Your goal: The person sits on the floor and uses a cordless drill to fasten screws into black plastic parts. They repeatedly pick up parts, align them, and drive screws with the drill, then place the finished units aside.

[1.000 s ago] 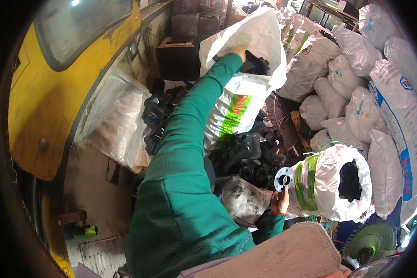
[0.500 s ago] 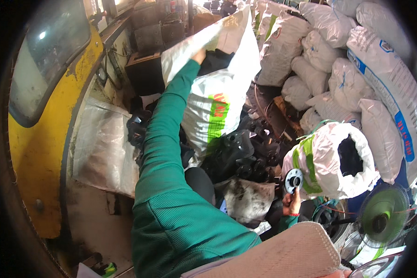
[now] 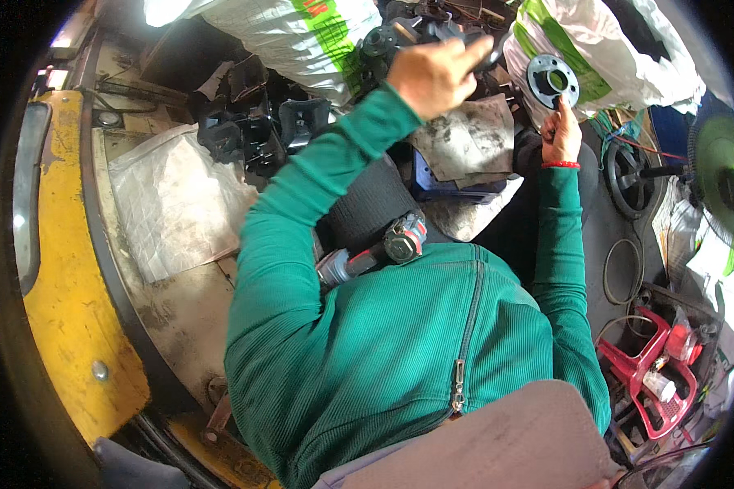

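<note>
In my right hand, closed at its lower rim, a round dark flange disc stands upright with a raised centre ring and several small holes. It is held in front of a white sack with a green stripe. My left hand, smeared by motion, is to the left of the disc, above a stained cloth-like sheet. A black plastic part shows at its fingertips, apparently in its grip; its shape is unclear. Beyond that hand lie several black plastic parts.
A red and grey cordless power tool lies against my lap. Left are black moulded parts, a whitish plastic sheet and a yellow panel. A fan, cables and a pink plastic stool stand right.
My left hand has come out of the tall white sack and back toward the disc. My right hand keeps the disc. The view has tilted down toward my lap.
</note>
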The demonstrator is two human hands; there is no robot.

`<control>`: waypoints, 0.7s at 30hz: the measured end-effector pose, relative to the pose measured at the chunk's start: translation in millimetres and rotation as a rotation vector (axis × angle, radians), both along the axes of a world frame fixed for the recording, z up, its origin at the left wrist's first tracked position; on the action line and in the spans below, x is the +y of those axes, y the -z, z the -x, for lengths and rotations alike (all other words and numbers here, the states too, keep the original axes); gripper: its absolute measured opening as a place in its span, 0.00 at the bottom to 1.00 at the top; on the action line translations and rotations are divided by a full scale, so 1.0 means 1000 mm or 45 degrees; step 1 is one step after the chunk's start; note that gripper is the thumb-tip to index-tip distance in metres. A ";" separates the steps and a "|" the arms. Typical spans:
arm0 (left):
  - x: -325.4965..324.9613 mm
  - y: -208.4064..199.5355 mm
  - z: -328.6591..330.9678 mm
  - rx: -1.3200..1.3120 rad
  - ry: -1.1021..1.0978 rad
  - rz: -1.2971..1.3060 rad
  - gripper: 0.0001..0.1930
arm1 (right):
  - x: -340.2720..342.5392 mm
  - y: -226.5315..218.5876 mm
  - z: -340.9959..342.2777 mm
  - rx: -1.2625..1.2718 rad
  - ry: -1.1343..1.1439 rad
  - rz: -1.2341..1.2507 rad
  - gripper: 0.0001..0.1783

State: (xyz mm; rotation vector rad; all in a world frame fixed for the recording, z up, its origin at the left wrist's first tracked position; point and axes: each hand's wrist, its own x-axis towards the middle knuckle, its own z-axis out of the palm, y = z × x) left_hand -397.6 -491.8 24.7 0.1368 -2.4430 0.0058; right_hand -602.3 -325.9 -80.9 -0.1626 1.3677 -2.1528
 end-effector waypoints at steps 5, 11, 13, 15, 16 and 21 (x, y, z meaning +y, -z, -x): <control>0.054 0.168 0.057 -0.633 -0.230 -0.053 0.24 | 0.007 0.019 -0.007 -0.046 -0.004 0.015 0.17; 0.096 0.268 0.085 -0.681 -0.113 -0.171 0.18 | 0.044 0.029 -0.007 -0.080 -0.013 -0.020 0.16; 0.099 0.277 0.072 -0.726 -0.116 -0.161 0.16 | 0.052 0.032 -0.003 -0.113 0.007 -0.022 0.16; 0.101 0.273 0.045 -0.763 -0.005 -0.145 0.15 | 0.062 0.038 0.003 -0.137 0.031 0.000 0.15; 0.109 0.256 0.038 -0.890 -0.025 -0.210 0.13 | 0.072 0.043 0.009 -0.161 0.045 0.063 0.15; 0.094 0.269 0.007 -0.856 -0.119 -0.467 0.13 | 0.059 0.034 0.008 -0.235 0.030 0.119 0.14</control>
